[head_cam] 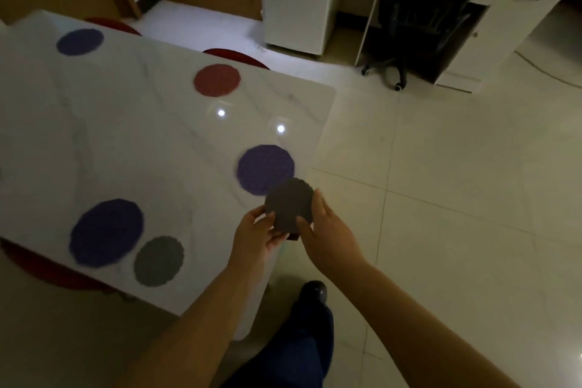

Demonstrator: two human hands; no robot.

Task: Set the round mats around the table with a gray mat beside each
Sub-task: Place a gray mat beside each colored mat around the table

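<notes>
A left hand (258, 235) and right hand (326, 230) pinch a gray mat (289, 205) between their fingers over the table (141, 142) edge, centre frame. Four round mats (107, 231) (266, 168) (217, 80) (80, 41) ring the table. A second gray mat (159, 260) lies beside the lower-left one. Open tiled floor (456, 198) spreads to the right, with an office chair (434, 9) at upper right.

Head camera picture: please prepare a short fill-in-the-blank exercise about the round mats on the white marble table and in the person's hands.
1. The held round mat, gripped by the left hand and the right hand, is ____ in colour.
2. On the white marble table, only ____ gray round mat lies flat, beside a large dark blue round mat.
3. The far round mat just beyond the two light reflections is ____.

Missing words: gray; one; red.
</notes>
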